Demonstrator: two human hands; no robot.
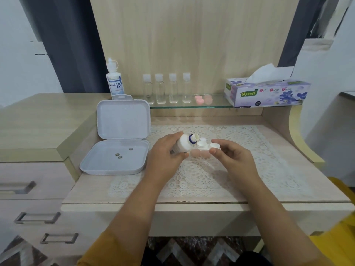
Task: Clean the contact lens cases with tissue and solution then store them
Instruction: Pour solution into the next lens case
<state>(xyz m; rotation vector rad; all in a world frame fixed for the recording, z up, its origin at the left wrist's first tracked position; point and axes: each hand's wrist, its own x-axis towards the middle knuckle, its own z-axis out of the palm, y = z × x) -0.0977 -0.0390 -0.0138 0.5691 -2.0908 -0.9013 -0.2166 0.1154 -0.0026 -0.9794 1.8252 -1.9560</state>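
My left hand [165,150] grips a small white solution bottle [184,144] with a blue neck ring, tilted so its uncapped mouth points right. My right hand [230,156] pinches a white contact lens case [206,145] by its right cup, just beside the bottle's mouth. A small white cap [203,139] sits behind the case. A pale pink lens case [201,154] lies on the lace mat [249,169] under my hands. An open grey storage box [117,156] lies to the left, with three small dark round things in its tray. A tissue box [269,93] stands at the back right.
On the glass shelf [211,106] stand several clear small bottles [166,89] and a pink lens case [199,99] with another pinkish one beside it. A Dream Eye solution bottle [115,79] stands behind the box lid. Drawers with handles [37,217] are at the lower left.
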